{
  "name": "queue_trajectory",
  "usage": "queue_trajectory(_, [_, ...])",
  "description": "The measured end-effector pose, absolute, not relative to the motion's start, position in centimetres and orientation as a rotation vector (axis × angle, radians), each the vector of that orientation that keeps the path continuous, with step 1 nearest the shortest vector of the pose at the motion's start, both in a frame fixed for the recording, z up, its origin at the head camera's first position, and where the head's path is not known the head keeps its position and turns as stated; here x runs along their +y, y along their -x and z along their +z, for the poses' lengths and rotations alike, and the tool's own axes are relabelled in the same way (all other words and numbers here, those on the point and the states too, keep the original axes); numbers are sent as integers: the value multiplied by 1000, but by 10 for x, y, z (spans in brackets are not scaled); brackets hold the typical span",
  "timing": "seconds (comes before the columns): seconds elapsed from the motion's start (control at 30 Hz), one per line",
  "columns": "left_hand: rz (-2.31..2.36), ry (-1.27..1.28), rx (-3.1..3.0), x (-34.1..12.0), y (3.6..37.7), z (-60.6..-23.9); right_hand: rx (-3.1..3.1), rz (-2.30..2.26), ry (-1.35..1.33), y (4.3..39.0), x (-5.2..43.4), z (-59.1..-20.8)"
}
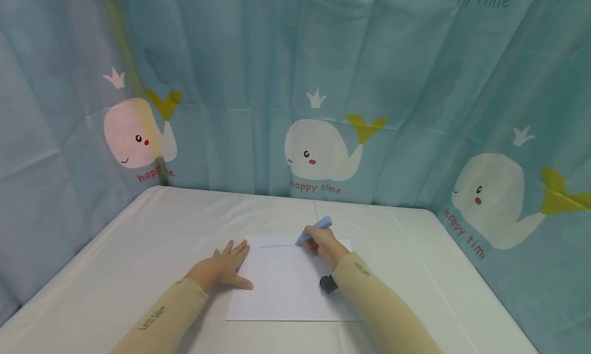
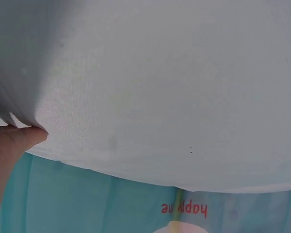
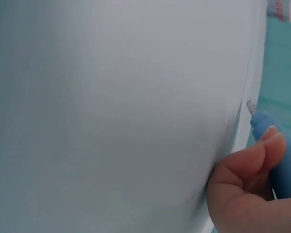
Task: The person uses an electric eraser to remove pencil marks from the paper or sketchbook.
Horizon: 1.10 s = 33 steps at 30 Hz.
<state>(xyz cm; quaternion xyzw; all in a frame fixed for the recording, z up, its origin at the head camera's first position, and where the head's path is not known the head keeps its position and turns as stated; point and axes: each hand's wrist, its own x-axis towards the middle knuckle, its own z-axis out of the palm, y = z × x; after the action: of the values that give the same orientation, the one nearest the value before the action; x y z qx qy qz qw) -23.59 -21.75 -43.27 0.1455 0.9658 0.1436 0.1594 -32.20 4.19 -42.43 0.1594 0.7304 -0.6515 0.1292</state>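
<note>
On the paper, right hand grips a tilted pen.

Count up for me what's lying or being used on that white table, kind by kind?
Sheets of paper: 1
Blue pens: 1, gripped in the right hand
Hands on the table: 2, the left hand lying flat at the paper's edge
Total: 4

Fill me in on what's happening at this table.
A person is drawing on a white sheet of paper that lies on the white table. The right hand grips a blue marker with its tip on the paper, at the end of a faint line. The left hand lies flat on the sheet's left edge.
</note>
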Motion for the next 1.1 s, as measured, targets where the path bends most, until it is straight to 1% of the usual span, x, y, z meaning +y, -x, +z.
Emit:
queue_trajectory(0.33, [424, -423, 2746, -216, 234, -431, 2159, -1901, -556, 323, 38, -430])
queue_trajectory(0.57, [417, -435, 2744, -216, 234, -429, 2158, -1820, -465, 322, 38, -424])
queue_trajectory(1.1, [399, -431, 2749, -215, 234, -427, 2124, -1824, -453, 321, 40, -422])
